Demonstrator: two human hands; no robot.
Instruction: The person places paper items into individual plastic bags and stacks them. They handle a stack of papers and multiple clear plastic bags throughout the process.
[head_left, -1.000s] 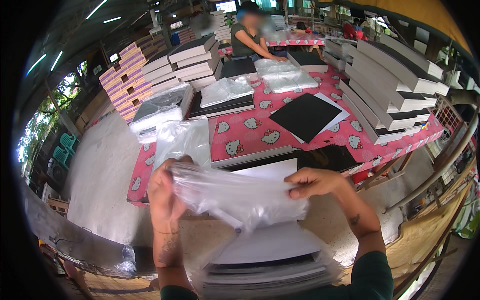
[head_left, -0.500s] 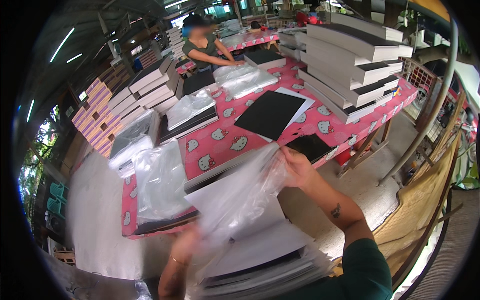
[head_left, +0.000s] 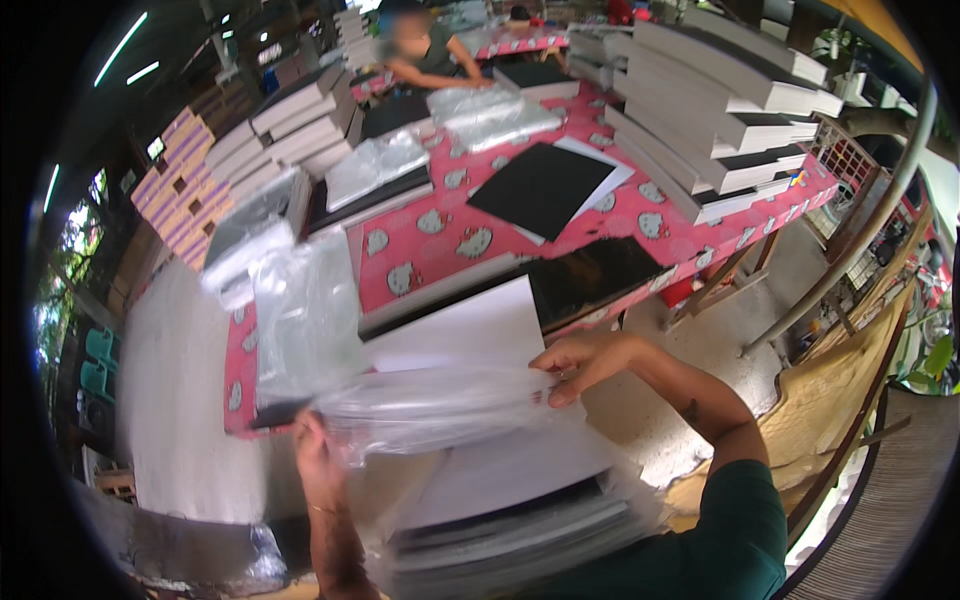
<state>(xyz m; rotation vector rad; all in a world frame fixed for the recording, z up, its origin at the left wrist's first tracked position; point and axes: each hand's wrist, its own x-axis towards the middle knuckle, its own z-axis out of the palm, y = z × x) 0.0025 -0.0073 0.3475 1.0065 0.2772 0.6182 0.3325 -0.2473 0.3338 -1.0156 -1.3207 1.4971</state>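
A clear plastic bag [head_left: 430, 400] is stretched sideways between my two hands, blurred by motion. My left hand [head_left: 318, 450] grips its left end, fingers closed. At the right end, my right hand [head_left: 585, 365] pinches the plastic between thumb and fingers. Just beyond the bag, a white sheet [head_left: 460, 325] lies over a black-topped paper stack [head_left: 440, 300] on the table's near edge. I cannot tell whether the bag has anything inside. Below my hands, close to my body, sits a pile of plastic-wrapped black and white sheets [head_left: 500, 540].
The table has a pink patterned cover [head_left: 440, 240]. Empty-looking clear bags [head_left: 305, 310] lie at its left, and a black sheet [head_left: 530, 190] rests over white paper mid-table. Tall paper stacks [head_left: 710, 110] stand at right, more stacks [head_left: 290, 120] at left. A person [head_left: 430, 55] works across the table.
The bag has gone from slanting up to the right to lying nearly level. My right hand has come down, my left has moved up and left. More of the white sheet shows.
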